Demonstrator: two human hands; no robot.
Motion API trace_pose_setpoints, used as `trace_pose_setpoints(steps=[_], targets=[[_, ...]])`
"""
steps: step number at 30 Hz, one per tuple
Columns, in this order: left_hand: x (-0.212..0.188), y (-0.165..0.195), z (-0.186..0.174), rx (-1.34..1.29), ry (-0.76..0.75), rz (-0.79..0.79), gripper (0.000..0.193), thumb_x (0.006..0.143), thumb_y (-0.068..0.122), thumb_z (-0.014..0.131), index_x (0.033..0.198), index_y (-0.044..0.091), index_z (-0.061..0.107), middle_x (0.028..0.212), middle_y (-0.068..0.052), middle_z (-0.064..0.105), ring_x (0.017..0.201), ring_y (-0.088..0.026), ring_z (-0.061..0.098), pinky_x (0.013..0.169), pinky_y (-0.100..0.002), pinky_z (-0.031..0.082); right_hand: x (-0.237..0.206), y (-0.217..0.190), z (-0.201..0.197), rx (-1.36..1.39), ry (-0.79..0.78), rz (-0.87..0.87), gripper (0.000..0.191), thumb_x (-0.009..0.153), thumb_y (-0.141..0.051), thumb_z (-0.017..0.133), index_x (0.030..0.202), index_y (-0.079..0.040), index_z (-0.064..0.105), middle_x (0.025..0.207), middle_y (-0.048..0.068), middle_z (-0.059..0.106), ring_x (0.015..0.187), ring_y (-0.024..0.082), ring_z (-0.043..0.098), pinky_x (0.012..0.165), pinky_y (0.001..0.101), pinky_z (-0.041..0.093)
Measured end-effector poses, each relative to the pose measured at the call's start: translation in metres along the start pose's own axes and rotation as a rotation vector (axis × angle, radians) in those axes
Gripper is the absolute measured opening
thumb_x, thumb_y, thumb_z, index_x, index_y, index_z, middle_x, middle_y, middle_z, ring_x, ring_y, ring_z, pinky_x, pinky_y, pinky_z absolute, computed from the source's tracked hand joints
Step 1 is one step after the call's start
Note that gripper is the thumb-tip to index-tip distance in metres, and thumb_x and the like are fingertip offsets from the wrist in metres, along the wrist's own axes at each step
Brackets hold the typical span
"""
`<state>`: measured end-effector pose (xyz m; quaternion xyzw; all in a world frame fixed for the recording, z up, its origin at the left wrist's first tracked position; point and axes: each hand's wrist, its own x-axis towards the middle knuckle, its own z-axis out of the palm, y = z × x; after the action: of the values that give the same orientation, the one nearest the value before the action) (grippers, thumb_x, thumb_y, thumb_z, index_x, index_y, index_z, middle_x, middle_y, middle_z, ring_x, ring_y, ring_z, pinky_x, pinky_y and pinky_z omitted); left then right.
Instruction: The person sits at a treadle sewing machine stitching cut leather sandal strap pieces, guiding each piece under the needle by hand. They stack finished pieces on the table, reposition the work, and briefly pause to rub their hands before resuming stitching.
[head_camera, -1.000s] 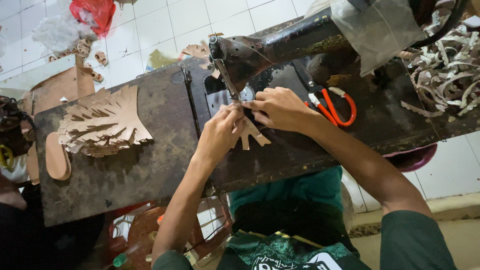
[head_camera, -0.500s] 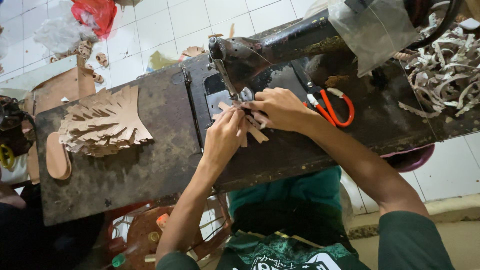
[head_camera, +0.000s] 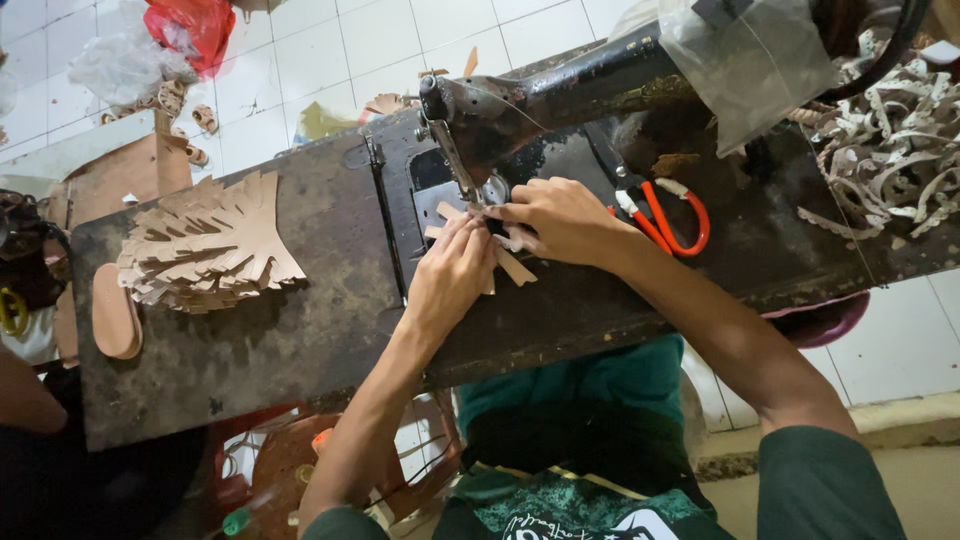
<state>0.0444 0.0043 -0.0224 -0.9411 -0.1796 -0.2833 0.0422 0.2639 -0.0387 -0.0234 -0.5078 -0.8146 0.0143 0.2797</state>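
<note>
**Two hands hold tan strips under the needle of a black sewing machine**

The tan leather strips (head_camera: 508, 262), crossed over one another, lie flat on the machine bed right under the needle; at least three strip ends stick out from beneath the hands, though the exact count is hidden. The left hand (head_camera: 452, 275) presses down on them from the near side, fingers straight and together, flat on the piece rather than curled around it. The right hand (head_camera: 560, 218) comes in from the right, its fingers bent and pinching the strips just beside the needle. The two hands touch each other at the fingertips.

One black sewing machine (head_camera: 560, 95) stands on the dark, worn counter (head_camera: 300, 340). One pair of red-handled scissors (head_camera: 668, 215) lies just right of the right hand. To the left, well apart, sits one fanned stack of tan cut pieces (head_camera: 205, 245), and beside it one tan shoe sole (head_camera: 115, 315) at the counter's edge. One heap of pale offcut strips (head_camera: 885, 145) fills the right end.

Compared with half a second ago, the left hand has slid a little closer to the needle and covers more of the strips; the right hand has barely moved.
</note>
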Motion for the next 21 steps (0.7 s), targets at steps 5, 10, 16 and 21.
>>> trace_pose_setpoints(steps=[5, 10, 16, 21], targets=[[-0.0007, -0.0033, -0.0005, 0.024, -0.035, 0.060, 0.024, 0.091, 0.009, 0.070, 0.111, -0.005, 0.068, 0.115, -0.015, 0.067, 0.124, -0.032, 0.063, 0.112, -0.042, 0.050, -0.0004, 0.0006, -0.0015, 0.021, -0.028, 0.012, 0.032, 0.089, -0.024, 0.071, 0.120, -0.017, 0.073, 0.087, 0.008, 0.062, 0.086, 0.031, 0.064, 0.072, 0.0460, 0.051], [-0.0005, -0.0049, -0.0003, -0.006, -0.055, 0.035, 0.029, 0.090, 0.007, 0.071, 0.116, -0.006, 0.065, 0.121, -0.018, 0.067, 0.127, -0.033, 0.063, 0.114, -0.044, 0.050, -0.0005, 0.0014, -0.0005, 0.002, -0.028, 0.006, 0.033, 0.088, -0.024, 0.072, 0.120, -0.015, 0.072, 0.087, 0.008, 0.062, 0.086, 0.031, 0.064, 0.072, 0.0454, 0.052], [0.0000, -0.0059, -0.0005, -0.093, -0.048, -0.038, 0.027, 0.091, 0.007, 0.071, 0.115, 0.000, 0.063, 0.124, -0.017, 0.068, 0.129, -0.033, 0.062, 0.112, -0.046, 0.052, -0.0015, 0.0033, 0.0020, 0.024, 0.023, -0.011, 0.019, 0.089, -0.021, 0.071, 0.105, -0.010, 0.071, 0.090, 0.007, 0.064, 0.086, 0.029, 0.065, 0.074, 0.0437, 0.052], [0.0003, -0.0050, -0.0012, -0.083, -0.023, -0.013, 0.025, 0.090, 0.005, 0.071, 0.113, -0.001, 0.064, 0.121, -0.016, 0.068, 0.126, -0.033, 0.063, 0.110, -0.046, 0.052, -0.0003, 0.0039, 0.0013, 0.003, -0.003, -0.003, 0.017, 0.089, -0.020, 0.072, 0.103, -0.010, 0.071, 0.087, 0.007, 0.063, 0.083, 0.029, 0.064, 0.071, 0.0436, 0.052]])
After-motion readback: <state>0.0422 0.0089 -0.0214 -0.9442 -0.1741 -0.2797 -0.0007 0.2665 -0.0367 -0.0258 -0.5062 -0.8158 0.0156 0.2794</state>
